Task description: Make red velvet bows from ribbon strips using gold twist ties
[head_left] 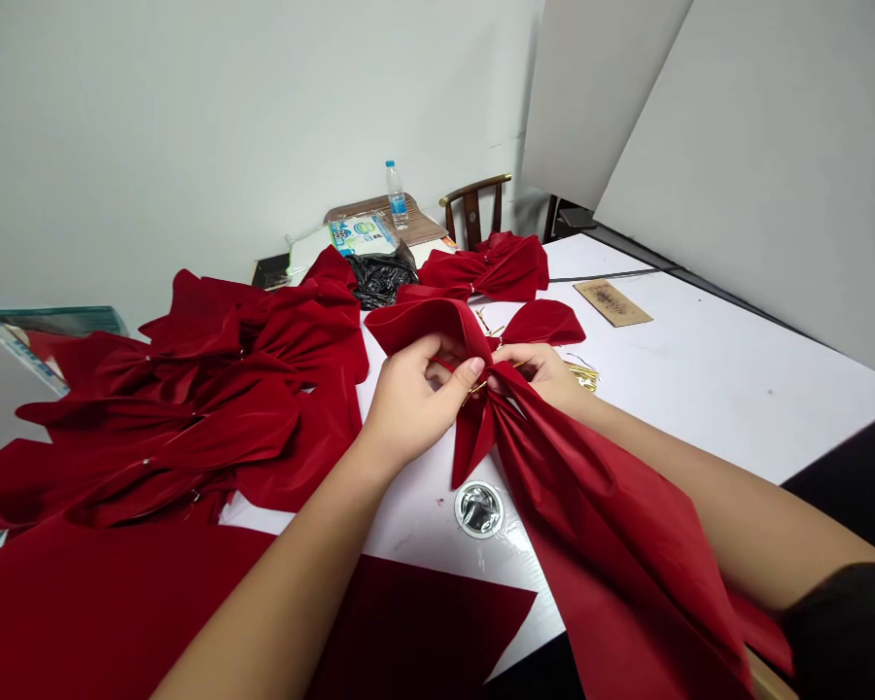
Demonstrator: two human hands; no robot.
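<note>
A long piece of red fabric (pixel 598 515) is gathered at one point, its tail hanging over the table's front edge toward me. My left hand (pixel 423 389) pinches the gathered part from the left, with thumb and fingers closed on the cloth. On the other side, my right hand (pixel 540 374) is closed at the same gather, its fingertips partly hidden behind the fabric. A thin gold tie shows at the pinch. Just behind my right hand lies a bundle of gold twist ties (pixel 583 376). One more red bow (pixel 543 324) lies behind the hands.
Several red bows (pixel 190 399) are piled at left, with more (pixel 492 267) at the back. Flat red cloth (pixel 437 622) covers the front. A round grommet (pixel 479 509), brown board (pixel 612 302), black plastic bag (pixel 384 279), water bottle (pixel 397 197) and wooden chair (pixel 473 209) are also visible.
</note>
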